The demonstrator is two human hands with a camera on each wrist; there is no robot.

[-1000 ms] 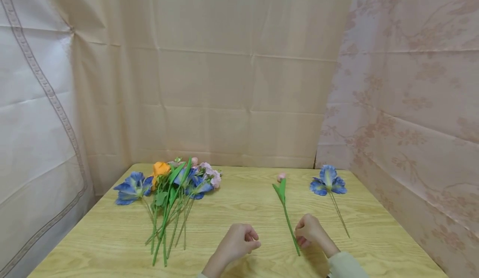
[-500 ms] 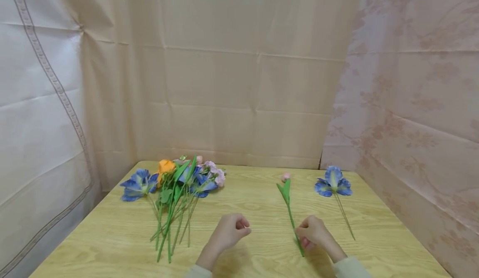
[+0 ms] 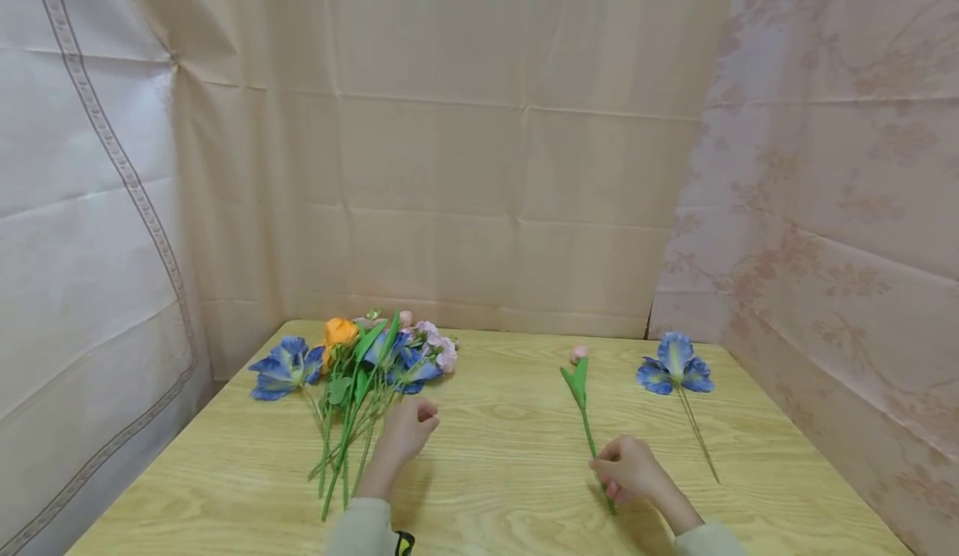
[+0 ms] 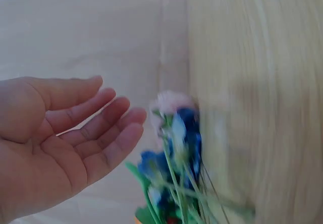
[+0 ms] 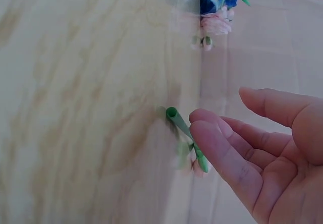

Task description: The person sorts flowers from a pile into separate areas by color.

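Note:
My left hand [image 3: 404, 435] hovers at the right side of a pile of artificial flowers. Its thumb stands apart from the loosely bent fingers in the left wrist view, with nothing between them. Near those fingertips are blue flowers [image 4: 181, 133] and a pale pink bloom [image 4: 171, 102], blurred. Beside the lower stem of a single pink tulip [image 3: 578, 381] is my right hand [image 3: 633, 466]. The right wrist view has its thumb and fingers spread, and the tulip's green stem [image 5: 179, 123] lies just past the fingertips; whether they touch it I cannot tell.
In the pile lie an orange flower [image 3: 340, 333], a blue flower [image 3: 287, 369] and lilac blooms [image 3: 438, 345], their green stems crossing. A separate blue iris [image 3: 676, 364] lies at the right. Curtains [image 3: 479, 165] surround the wooden table [image 3: 509, 423].
My left hand has moved left and slightly away from me, up to the flower pile. The right hand has shifted only slightly beside the tulip stem. The head view has turned a little left.

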